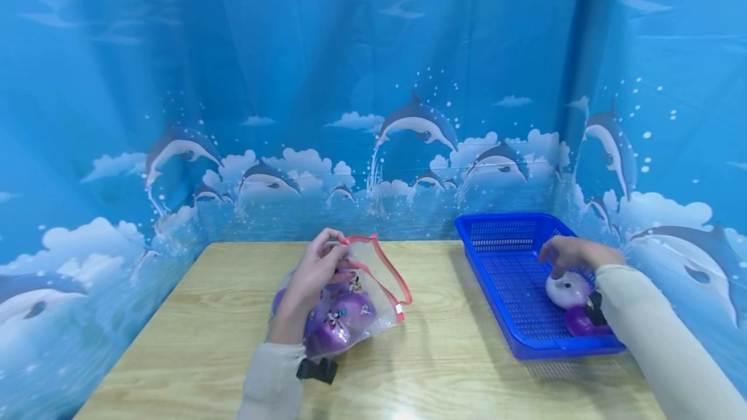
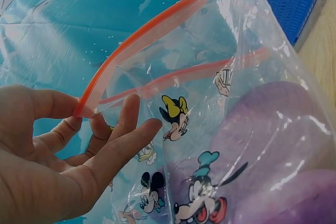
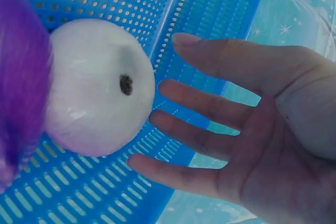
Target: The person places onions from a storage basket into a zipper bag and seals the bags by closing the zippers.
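My left hand [image 1: 318, 268] pinches one end of the red-edged opening of a clear zip bag [image 2: 231, 35] between thumb and index finger, the other fingers spread along its side. The bag is printed with cartoon characters and bulges with several purple onions [image 1: 329, 336]. At the right, my right hand [image 1: 574, 253] reaches into a blue plastic basket [image 1: 496, 290]. Its fingers are extended and hold nothing, the fingertips close to a whitish onion [image 3: 100, 87] with a purple tint and a brown root scar. Beside that lies a deep purple onion [image 3: 18, 77], partly out of frame.
Both the bag and the basket stand on a light wood table [image 1: 432, 368]. A blue curtain [image 1: 327, 83] with dolphins hangs behind the table and along its sides. Small black wrist devices [image 1: 317, 370] sit by both cuffs.
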Demonstrator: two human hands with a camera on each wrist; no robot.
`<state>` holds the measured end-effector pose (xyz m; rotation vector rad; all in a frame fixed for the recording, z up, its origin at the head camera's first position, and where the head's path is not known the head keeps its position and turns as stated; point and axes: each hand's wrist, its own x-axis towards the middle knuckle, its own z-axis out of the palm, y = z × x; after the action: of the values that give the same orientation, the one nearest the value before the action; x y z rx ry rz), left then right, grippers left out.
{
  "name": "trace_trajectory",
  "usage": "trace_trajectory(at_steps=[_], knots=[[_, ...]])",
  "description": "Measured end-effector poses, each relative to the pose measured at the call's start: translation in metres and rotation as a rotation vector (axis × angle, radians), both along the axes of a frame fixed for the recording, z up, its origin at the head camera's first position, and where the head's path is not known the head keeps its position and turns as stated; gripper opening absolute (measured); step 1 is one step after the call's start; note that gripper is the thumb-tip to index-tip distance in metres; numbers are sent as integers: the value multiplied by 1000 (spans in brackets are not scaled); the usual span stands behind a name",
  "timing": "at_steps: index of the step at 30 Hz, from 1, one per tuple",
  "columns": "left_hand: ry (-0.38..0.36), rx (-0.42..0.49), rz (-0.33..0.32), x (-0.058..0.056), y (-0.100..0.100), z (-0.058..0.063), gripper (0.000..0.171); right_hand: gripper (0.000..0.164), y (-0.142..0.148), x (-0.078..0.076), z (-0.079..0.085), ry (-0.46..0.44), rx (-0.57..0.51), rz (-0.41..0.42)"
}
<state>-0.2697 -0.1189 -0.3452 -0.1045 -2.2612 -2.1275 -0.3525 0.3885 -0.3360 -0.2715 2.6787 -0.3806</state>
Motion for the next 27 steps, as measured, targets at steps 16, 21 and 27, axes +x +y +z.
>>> trace_trajectory(at_steps=[16,21,27], knots=[[2,-5,9,0,0,1,8,51,8,2,-9,-54,-77,-123],[-6,-8,12,0,-1,1,8,49,3,3,-10,-83,-95,-135],[-12,-8,11,0,-1,1,9,49,-3,6,-12,-104,-90,-161]])
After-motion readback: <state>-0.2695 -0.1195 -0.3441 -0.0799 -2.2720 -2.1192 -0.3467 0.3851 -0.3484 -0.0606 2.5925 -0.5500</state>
